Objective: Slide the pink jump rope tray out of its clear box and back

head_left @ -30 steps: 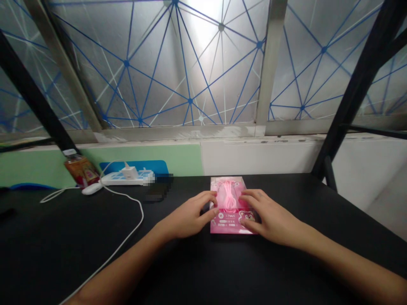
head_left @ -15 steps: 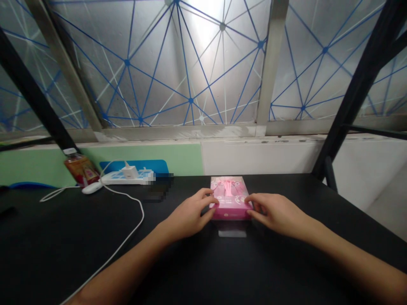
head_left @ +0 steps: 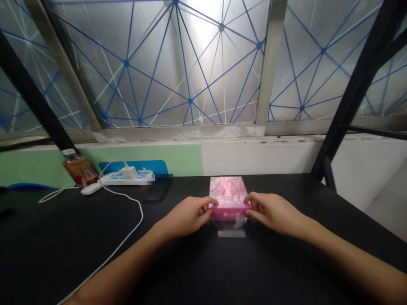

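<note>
A pink box lies flat on the black table, with a looped pink cord-like shape showing on its top. From its front edge a clear plastic flap sticks out toward me over the table. My left hand grips the box's near left corner, fingertips on top and thumb at the side. At the near right corner my right hand does the same, its index finger on top and its thumb against the front. Whether anything is inside the box cannot be seen.
To the left, a white power strip with a plugged-in charger stands near a bottle. A white cable runs across the table toward my left arm. Black metal posts rise at both sides before the patterned window.
My left hand's fingers have drawn together and pulled back slightly from the box's left side. Clear plastic now shows more plainly at the box's front. The right hand has barely moved.
</note>
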Available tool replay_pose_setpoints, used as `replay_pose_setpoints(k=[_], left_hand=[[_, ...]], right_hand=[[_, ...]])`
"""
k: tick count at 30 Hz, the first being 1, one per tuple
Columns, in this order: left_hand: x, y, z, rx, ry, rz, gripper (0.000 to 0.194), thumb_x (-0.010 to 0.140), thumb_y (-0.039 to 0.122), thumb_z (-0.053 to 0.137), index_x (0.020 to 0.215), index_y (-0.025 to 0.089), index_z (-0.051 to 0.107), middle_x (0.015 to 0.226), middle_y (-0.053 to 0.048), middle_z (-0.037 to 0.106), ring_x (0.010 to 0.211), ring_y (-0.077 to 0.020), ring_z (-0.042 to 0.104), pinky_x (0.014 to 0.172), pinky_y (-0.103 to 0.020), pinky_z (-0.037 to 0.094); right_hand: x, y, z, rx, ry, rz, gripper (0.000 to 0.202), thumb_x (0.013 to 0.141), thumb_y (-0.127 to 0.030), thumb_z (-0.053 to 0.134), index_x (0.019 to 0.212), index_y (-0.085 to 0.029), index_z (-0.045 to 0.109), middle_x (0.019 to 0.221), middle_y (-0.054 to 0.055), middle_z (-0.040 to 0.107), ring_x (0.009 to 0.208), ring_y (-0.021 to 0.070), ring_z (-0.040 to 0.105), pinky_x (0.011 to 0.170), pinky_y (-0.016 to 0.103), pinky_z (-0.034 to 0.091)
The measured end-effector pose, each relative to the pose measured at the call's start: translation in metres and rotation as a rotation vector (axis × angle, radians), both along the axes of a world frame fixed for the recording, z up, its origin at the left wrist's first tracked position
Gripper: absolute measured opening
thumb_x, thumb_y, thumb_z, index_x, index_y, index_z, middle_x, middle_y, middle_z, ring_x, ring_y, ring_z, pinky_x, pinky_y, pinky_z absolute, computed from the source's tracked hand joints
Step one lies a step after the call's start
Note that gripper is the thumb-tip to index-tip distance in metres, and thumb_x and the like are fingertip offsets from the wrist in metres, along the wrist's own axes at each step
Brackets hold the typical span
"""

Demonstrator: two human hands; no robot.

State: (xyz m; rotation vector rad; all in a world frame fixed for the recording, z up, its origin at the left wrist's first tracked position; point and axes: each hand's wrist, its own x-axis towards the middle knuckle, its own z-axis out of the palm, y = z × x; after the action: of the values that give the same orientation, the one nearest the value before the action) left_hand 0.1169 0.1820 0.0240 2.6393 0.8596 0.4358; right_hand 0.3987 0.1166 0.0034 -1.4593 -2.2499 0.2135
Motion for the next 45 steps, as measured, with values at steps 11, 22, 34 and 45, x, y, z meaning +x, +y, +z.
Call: replay_pose_setpoints(k=[11, 22, 34, 45], left_hand=[[0.001, 0.000, 0.003, 0.013, 0.003, -0.001, 0.029, 0.091, 0.022, 0.049, 0.116, 0.021, 0.062, 0.077, -0.001, 0.065, 0.065, -0.0137, 0.060, 0.061, -0.022, 0.041], [0.003, 0.001, 0.003, 0.019, 0.010, 0.008, 0.029, 0.090, 0.021, 0.050, 0.117, 0.021, 0.062, 0.078, -0.001, 0.067, 0.067, -0.0143, 0.061, 0.062, -0.022, 0.042], [0.002, 0.000, 0.001, 0.034, 0.034, 0.012, 0.029, 0.091, 0.021, 0.049, 0.118, 0.021, 0.061, 0.079, -0.002, 0.067, 0.068, -0.0144, 0.061, 0.064, -0.023, 0.042], [0.002, -0.004, 0.003, 0.227, 0.065, 0.050, 0.033, 0.090, 0.033, 0.055, 0.123, 0.025, 0.058, 0.101, -0.006, 0.060, 0.086, -0.0192, 0.060, 0.076, -0.030, 0.048]], right_hand=[[-0.015, -0.006, 0.002, 0.406, -0.282, 0.236, 0.020, 0.092, -0.012, 0.047, 0.101, -0.017, 0.063, 0.128, 0.015, 0.053, 0.119, 0.0277, 0.049, 0.091, 0.046, 0.047], [-0.017, -0.012, 0.005, 0.257, -0.320, 0.226, 0.020, 0.089, -0.019, 0.054, 0.105, -0.017, 0.066, 0.141, 0.014, 0.047, 0.131, 0.0294, 0.041, 0.104, 0.048, 0.038], [-0.016, -0.012, 0.005, 0.220, -0.288, 0.271, 0.031, 0.089, -0.034, 0.058, 0.114, -0.017, 0.061, 0.137, 0.016, 0.050, 0.127, 0.0312, 0.046, 0.102, 0.048, 0.041], [-0.012, 0.002, -0.008, 0.380, -0.128, 0.061, 0.027, 0.088, -0.023, 0.054, 0.115, -0.016, 0.055, 0.119, 0.014, 0.057, 0.108, 0.0278, 0.055, 0.089, 0.044, 0.051]])
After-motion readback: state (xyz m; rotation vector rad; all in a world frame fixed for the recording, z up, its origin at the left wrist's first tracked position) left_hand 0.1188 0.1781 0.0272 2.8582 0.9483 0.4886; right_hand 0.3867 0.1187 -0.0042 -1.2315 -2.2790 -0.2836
